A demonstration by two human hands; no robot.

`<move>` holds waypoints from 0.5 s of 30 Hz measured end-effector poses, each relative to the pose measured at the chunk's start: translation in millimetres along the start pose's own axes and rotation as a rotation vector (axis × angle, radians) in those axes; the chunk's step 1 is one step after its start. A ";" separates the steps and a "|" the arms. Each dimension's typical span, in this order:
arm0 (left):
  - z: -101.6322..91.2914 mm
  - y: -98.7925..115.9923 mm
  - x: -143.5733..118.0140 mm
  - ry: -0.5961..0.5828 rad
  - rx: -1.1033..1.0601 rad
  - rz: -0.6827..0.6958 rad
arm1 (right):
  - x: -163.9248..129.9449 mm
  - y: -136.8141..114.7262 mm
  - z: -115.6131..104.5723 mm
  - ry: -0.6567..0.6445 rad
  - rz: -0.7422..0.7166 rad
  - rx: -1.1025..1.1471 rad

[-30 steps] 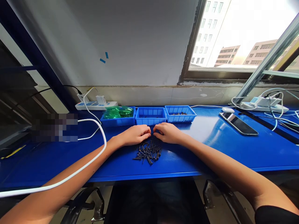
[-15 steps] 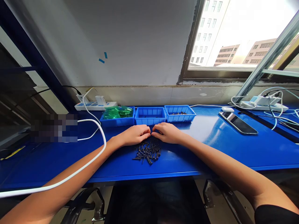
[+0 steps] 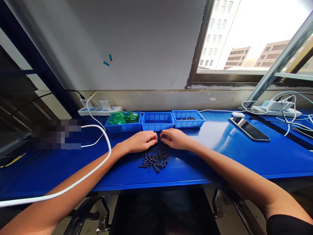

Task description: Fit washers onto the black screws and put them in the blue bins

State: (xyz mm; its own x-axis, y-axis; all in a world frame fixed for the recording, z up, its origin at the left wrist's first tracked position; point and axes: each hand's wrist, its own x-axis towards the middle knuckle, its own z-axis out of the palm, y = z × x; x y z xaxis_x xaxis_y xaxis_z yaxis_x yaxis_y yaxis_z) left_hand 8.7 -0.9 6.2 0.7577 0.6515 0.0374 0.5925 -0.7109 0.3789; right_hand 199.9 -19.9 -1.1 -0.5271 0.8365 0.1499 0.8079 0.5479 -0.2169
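A heap of several small dark screws [image 3: 155,159] lies on the blue table [image 3: 220,156] near its front edge. My left hand [image 3: 141,141] and my right hand [image 3: 175,138] rest palm down just behind the heap, fingertips curled and almost meeting. Whether either pinches a screw is hidden under the fingers. Behind the hands stand three blue bins in a row: the left bin [image 3: 123,126] holds green plastic bags, the middle bin [image 3: 157,125] looks nearly bare, the right bin [image 3: 188,124] holds a few dark screws.
A white cable [image 3: 97,166] crosses my left forearm. A power strip [image 3: 100,111] sits at the back left. A phone [image 3: 248,129], a white mouse [image 3: 238,115] and another power strip with cables [image 3: 276,109] lie at the right. A window is above.
My right hand's fingertips shifted slightly toward the left hand and back; otherwise nothing has visibly moved.
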 end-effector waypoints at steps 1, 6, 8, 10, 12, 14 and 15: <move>0.0 0.0 0.2 0.000 0.001 0.000 | 0.2 0.0 -0.1 -0.003 0.015 0.016; 0.4 -1.2 1.6 -0.003 0.004 -0.003 | 0.7 -0.5 0.6 0.029 0.055 0.067; 0.5 -1.6 1.5 -0.002 0.004 -0.002 | 0.9 -0.8 1.0 0.042 0.064 0.080; 0.4 -1.5 1.0 0.002 0.003 -0.001 | 1.0 -1.2 1.1 0.054 0.070 0.100; 0.1 -1.0 0.4 0.006 0.002 0.000 | 1.0 -1.6 0.8 0.058 0.075 0.117; -0.2 -0.4 -0.1 0.006 0.000 0.001 | 0.9 -1.9 0.2 0.051 0.077 0.122; -0.3 -0.2 -0.3 0.006 0.000 0.001 | 0.9 -2.1 0.0 0.045 0.075 0.119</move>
State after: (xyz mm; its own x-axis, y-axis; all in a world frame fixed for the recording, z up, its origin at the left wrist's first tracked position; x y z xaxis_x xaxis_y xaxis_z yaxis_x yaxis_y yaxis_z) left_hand 8.3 -0.9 6.3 0.7568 0.6522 0.0431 0.5916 -0.7115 0.3791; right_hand 197.8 -20.2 -0.5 -0.4522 0.8753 0.1716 0.8060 0.4834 -0.3417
